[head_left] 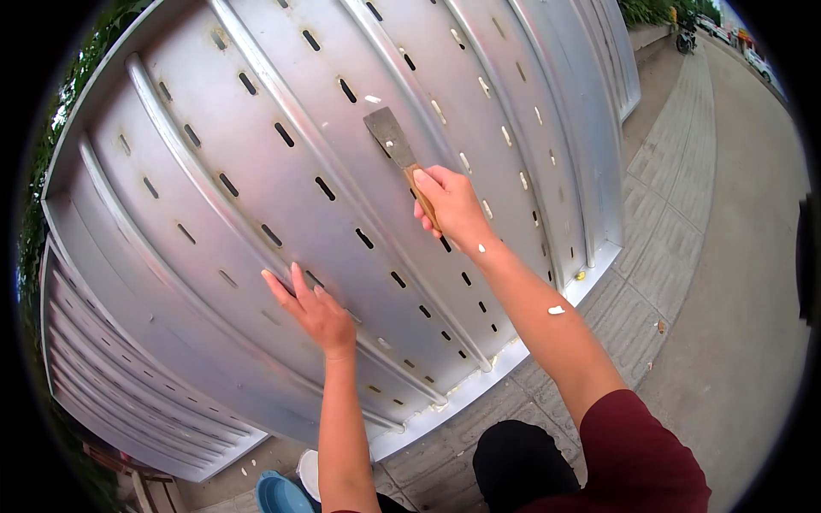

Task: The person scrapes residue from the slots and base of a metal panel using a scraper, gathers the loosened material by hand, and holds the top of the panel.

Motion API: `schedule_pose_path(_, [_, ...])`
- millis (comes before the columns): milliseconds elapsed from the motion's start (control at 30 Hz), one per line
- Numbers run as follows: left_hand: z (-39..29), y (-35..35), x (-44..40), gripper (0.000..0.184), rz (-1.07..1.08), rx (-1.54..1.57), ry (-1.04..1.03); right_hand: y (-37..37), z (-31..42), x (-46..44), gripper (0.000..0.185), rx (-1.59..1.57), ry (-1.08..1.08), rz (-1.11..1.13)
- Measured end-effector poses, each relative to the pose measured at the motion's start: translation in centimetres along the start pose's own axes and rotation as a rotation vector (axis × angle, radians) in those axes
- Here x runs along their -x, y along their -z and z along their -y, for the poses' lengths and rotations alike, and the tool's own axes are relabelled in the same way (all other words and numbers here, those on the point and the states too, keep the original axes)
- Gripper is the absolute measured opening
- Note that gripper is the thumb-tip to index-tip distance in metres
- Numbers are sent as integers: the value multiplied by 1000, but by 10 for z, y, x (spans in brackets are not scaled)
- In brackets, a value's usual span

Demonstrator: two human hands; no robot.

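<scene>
My right hand (449, 205) is wrapped round the wooden handle of a scraper (390, 137), whose flat metal blade points up and left at the large slotted metal panel (256, 171). A small white bit lies on the blade, and another white piece is just above its edge. My left hand (321, 321) rests with fingers spread against the panel beside a raised tube. Some slots to the right of the scraper hold white filler (464, 162); many on the left show dark. White flakes stick to my right forearm.
Below the panel are a blue basin (282, 494) and a white container (309, 472). A second slotted panel (128, 385) stands at the lower left. Paving (650, 222) runs along the right, with a motorcycle (686, 36) and vehicles far off.
</scene>
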State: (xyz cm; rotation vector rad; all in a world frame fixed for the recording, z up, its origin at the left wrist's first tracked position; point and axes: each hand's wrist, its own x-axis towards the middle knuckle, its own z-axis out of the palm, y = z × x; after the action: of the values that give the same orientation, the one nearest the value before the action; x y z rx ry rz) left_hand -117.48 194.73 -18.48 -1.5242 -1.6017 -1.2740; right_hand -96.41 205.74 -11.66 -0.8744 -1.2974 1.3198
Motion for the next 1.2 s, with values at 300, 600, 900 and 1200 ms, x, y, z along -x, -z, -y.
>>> schedule_pose_path(300, [-1,1,1,46,7,-6,16,-15,39,-36,31,123,85,-22])
schedule_pose_path(600, [-3,1,1,45,18,-18,16,-25,79,-55,31,-265,46,110])
schedule_pose_path(900, [1,-4,2,44,0,-45,-45,43,-57,0,32,308,-18,55])
schedule_pose_path(1200, [5,-6,5,41,-19,-132,-60,159,-323,251,41,299,-566,-71])
